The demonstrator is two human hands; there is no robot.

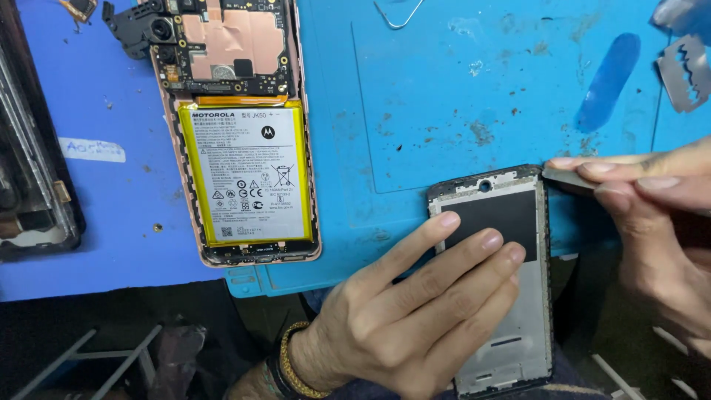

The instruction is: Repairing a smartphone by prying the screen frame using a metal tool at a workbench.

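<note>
My left hand point(415, 311) lies flat on a bare phone frame point(518, 326), fingers spread over its dark upper panel and holding it at the front edge of the blue work mat point(444, 111). My right hand point(652, 222) pinches a thin metal blade point(566, 178) whose tip touches the frame's top right corner. An opened phone point(241, 148) lies to the left, showing its white and yellow battery and circuit board.
A razor blade point(685, 70) rests at the mat's far right next to a blue smear. A bent wire tool point(396, 15) lies at the top. A dark phone part point(29, 185) sits at the left edge. A black camera bracket point(137, 30) lies beside the opened phone.
</note>
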